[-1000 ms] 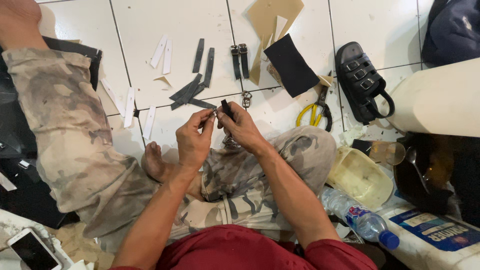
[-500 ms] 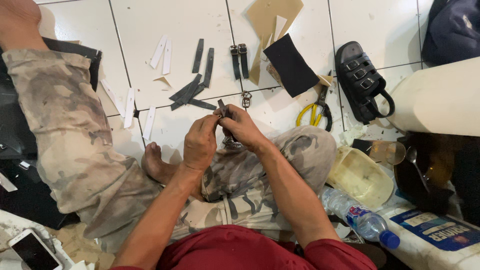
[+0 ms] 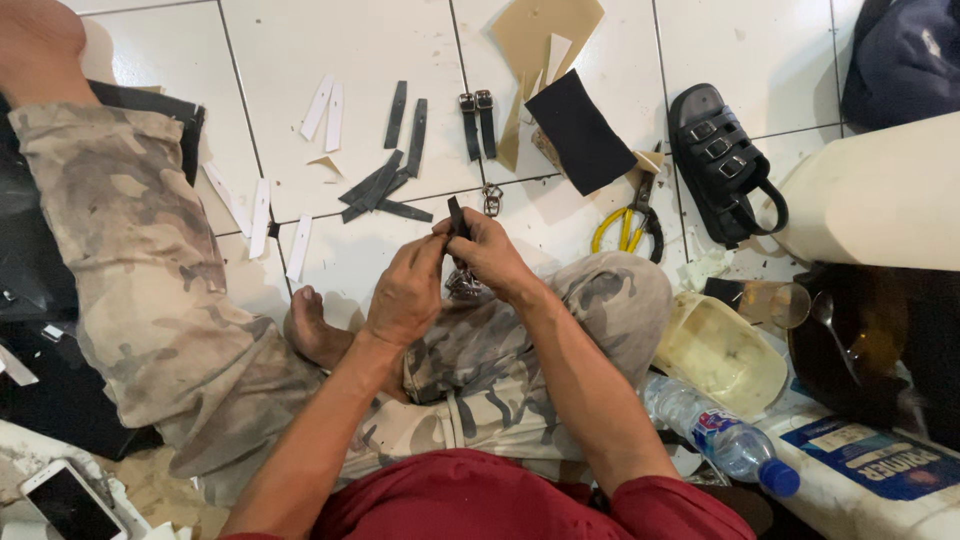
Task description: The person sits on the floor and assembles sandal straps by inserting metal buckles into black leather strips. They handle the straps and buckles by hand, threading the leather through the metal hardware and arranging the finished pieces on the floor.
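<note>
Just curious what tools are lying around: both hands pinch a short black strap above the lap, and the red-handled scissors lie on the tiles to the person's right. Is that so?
Nearly. The head view shows the scissors have yellow handles, not red. The rest holds: left hand and right hand pinch a short black strap above the lap, and the scissors lie on the tiles to the person's right.

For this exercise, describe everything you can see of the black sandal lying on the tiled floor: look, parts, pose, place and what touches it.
The black sandal lies flat, sole down, on the white tiled floor at the upper right, away from both hands. Three straps with silver-coloured buckles cross its top, and a looped back strap curves out at its lower right end. It looks like leather or a synthetic like it. Yellow-handled scissors lie to its left, a large cream roll to its right, apparently just clear of it.
</note>
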